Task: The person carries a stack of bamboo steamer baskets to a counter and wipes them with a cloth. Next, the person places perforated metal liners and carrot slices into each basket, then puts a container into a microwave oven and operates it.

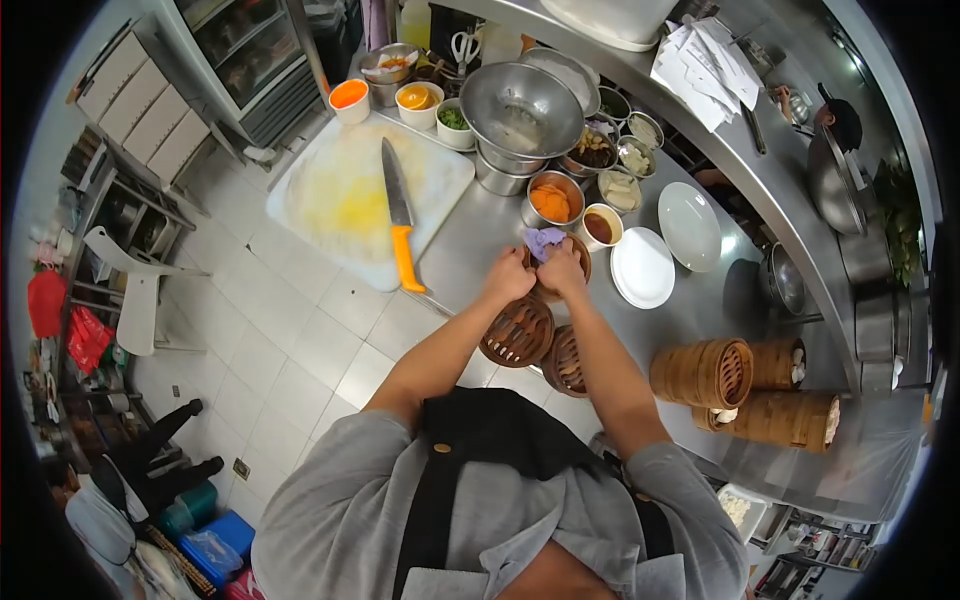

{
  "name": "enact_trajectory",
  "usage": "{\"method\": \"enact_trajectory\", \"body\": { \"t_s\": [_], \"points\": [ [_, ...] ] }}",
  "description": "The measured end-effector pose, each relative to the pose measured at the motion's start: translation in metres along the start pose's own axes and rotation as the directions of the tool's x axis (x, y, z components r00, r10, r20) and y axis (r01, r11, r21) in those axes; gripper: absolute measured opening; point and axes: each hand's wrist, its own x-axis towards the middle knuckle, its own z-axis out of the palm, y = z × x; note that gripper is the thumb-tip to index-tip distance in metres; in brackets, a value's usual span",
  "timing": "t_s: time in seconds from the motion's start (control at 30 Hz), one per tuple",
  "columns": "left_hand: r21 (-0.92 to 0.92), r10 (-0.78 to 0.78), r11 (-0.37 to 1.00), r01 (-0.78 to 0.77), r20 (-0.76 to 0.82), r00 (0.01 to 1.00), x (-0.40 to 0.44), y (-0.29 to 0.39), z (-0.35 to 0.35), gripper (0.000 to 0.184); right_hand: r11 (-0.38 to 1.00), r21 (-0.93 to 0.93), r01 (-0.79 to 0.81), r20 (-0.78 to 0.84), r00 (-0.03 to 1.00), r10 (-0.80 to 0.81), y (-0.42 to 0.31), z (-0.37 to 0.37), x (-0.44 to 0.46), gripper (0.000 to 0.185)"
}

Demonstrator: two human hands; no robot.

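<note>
A small crumpled light-purple piece (pixel 542 240), cloth-like in look, sits between my two hands at the counter's front edge. My left hand (pixel 510 274) is closed, its fingertips at the left side of the purple piece. On the other side, my right hand (pixel 562 270) pinches it from above. Beneath the hands is a round brown bamboo steamer (pixel 584 262), partly hidden by them; what it holds cannot be made out. Nearer my body are two more slatted round steamers, one on the left (pixel 518 332) and one on the right (pixel 565 362).
On the left, a knife (pixel 399 205) lies across a stained white cutting board (pixel 300 200). Ahead stand a large metal bowl (pixel 522 105), chopped carrot (pixel 551 202) and a sauce cup (pixel 600 228). White plates (pixel 643 268) and stacked bamboo steamers (pixel 700 372) are to the right.
</note>
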Motion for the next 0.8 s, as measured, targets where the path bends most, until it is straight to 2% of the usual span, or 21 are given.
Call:
{"method": "enact_trajectory", "body": {
  "t_s": [0.03,0.07,0.13,0.17,0.2,0.23,0.27,0.3,0.33,0.37,0.4,0.43,0.47,0.5,0.53,0.6,0.63,0.7,0.73,0.77,0.8],
  "points": [
    [0.006,0.001,1.0,-0.001,-0.032,1.0,0.0,0.002,0.001,0.044,0.997,-0.037,0.072,0.016,0.997,-0.072,0.015,0.011,0.015,0.05],
    [-0.003,0.005,1.0,-0.005,-0.026,1.0,0.003,0.001,0.005,0.044,0.997,-0.044,0.064,0.016,0.998,-0.064,0.029,0.02,0.026,0.05],
    [-0.044,0.012,0.999,-0.014,-0.056,0.998,0.005,-0.008,0.014,0.043,0.931,0.08,0.357,0.082,0.928,-0.363,0.05,0.027,0.037,0.045],
    [-0.048,0.02,0.999,-0.023,-0.05,0.999,0.004,-0.007,0.013,0.043,0.892,0.019,0.451,0.063,0.89,-0.451,0.046,0.012,0.031,0.043],
    [-0.028,-0.009,1.0,0.009,-0.001,1.0,0.001,-0.003,0.009,0.048,0.895,0.013,0.445,0.058,0.894,-0.445,0.047,-0.003,0.023,0.043],
    [-0.003,-0.037,0.999,0.037,0.04,0.999,0.004,0.0,0.002,0.053,0.93,0.278,0.241,0.154,0.944,-0.291,0.046,-0.023,0.017,0.041],
    [-0.001,-0.028,1.0,0.028,0.039,0.999,0.002,-0.001,0.001,0.053,0.865,0.501,-0.008,0.289,0.944,-0.158,0.048,-0.036,0.013,0.039],
    [-0.023,-0.025,0.999,0.024,-0.054,0.998,-0.001,-0.001,0.001,0.059,0.65,0.759,-0.038,0.137,0.985,-0.102,0.054,-0.045,-0.001,0.038],
    [-0.051,-0.024,0.999,0.017,-0.149,0.989,0.001,0.0,0.002,0.066,0.655,0.755,-0.029,0.125,0.987,-0.101,0.056,-0.053,-0.009,0.038],
    [-0.085,-0.011,0.996,0.001,-0.119,0.993,0.002,-0.001,-0.001,0.077,0.723,0.686,-0.079,0.007,0.995,0.102,0.051,-0.069,-0.025,0.039],
    [-0.092,-0.006,0.996,-0.005,-0.119,0.993,0.004,-0.002,-0.003,0.077,0.77,0.62,-0.149,-0.129,0.949,0.288,0.047,-0.077,-0.033,0.04],
    [-0.077,0.034,0.996,-0.036,-0.032,0.999,0.006,-0.002,-0.006,0.076,0.903,0.336,-0.269,-0.209,0.913,0.35,0.044,-0.065,-0.023,0.045],
    [-0.063,0.071,0.996,-0.067,0.059,0.996,0.007,-0.003,-0.007,0.076,0.951,0.203,-0.232,-0.221,0.935,0.276,0.041,-0.044,-0.012,0.046],
    [-0.062,0.073,0.996,-0.069,0.067,0.995,0.008,-0.005,-0.005,0.076,0.979,0.069,-0.193,-0.218,0.955,0.203,0.033,-0.024,-0.004,0.048],
    [-0.09,0.095,0.992,-0.09,0.055,0.994,0.011,-0.008,-0.001,0.075,0.966,-0.052,-0.255,-0.109,0.963,0.248,0.013,-0.019,-0.004,0.045],
    [-0.122,0.115,0.986,-0.11,0.034,0.993,0.012,-0.004,-0.002,0.073,0.974,-0.194,-0.114,-0.195,0.978,0.076,-0.01,-0.009,-0.009,0.045],
    [-0.127,0.109,0.986,-0.104,0.032,0.993,0.011,-0.004,-0.004,0.072,0.975,-0.193,-0.112,-0.193,0.978,0.074,-0.004,-0.007,-0.003,0.045],
    [-0.135,0.099,0.986,-0.094,0.032,0.995,0.014,-0.012,0.001,0.071,0.979,-0.13,0.156,-0.14,0.975,-0.174,0.019,-0.002,0.013,0.047],
    [-0.139,0.113,0.984,-0.113,-0.005,0.994,0.021,-0.018,0.009,0.071,0.979,-0.134,0.156,-0.137,0.975,-0.174,0.03,-0.003,0.02,0.047],
    [-0.145,0.126,0.981,-0.13,-0.037,0.991,0.018,-0.017,0.011,0.07,0.946,-0.019,0.324,0.014,0.946,-0.324,0.037,-0.008,0.021,0.047],
    [-0.15,0.125,0.98,-0.129,-0.036,0.991,0.013,-0.015,0.012,0.07,0.877,0.117,0.466,0.139,0.867,-0.479,0.043,-0.013,0.021,0.048]
  ]
}}
